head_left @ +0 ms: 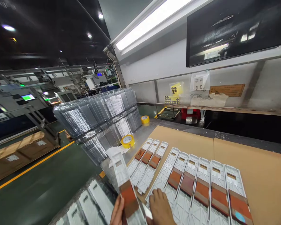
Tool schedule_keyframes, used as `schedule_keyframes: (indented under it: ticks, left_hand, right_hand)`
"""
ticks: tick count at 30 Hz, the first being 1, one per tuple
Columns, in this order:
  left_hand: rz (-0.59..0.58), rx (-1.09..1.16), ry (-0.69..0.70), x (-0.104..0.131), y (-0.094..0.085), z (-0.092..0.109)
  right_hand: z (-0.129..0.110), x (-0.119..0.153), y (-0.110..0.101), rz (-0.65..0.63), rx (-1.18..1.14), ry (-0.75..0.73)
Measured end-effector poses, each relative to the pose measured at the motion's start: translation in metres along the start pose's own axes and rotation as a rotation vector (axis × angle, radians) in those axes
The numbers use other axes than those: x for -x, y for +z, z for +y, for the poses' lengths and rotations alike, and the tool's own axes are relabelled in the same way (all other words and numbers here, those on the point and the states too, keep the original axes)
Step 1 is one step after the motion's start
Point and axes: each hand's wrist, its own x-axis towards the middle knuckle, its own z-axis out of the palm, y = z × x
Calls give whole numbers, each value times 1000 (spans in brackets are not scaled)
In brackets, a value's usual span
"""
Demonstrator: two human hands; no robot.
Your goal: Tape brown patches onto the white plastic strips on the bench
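Just right of the tray clasped in our left hand, our right hand rests flat, holding nothing, on laid-out trays.

both hands sit at the bottom edge of the frame, close together, wrists cut off. the left hand is raised, fingers curled in a grip. the right hand lies palm down, fingers pointing forward and slightly spread, just beside it.
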Motion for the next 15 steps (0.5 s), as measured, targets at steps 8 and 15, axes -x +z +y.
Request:
schedule_keyframes:
  ticks: [8, 15]
  left_hand:
    - [-290, -190, 104, -26, 67, 50]
    - [-532, -941, 339, -44, 158, 14]
  right_hand:
    - [13, -5, -37, 151, 156, -149]
    - [98, 53, -185, 532, -19, 249]
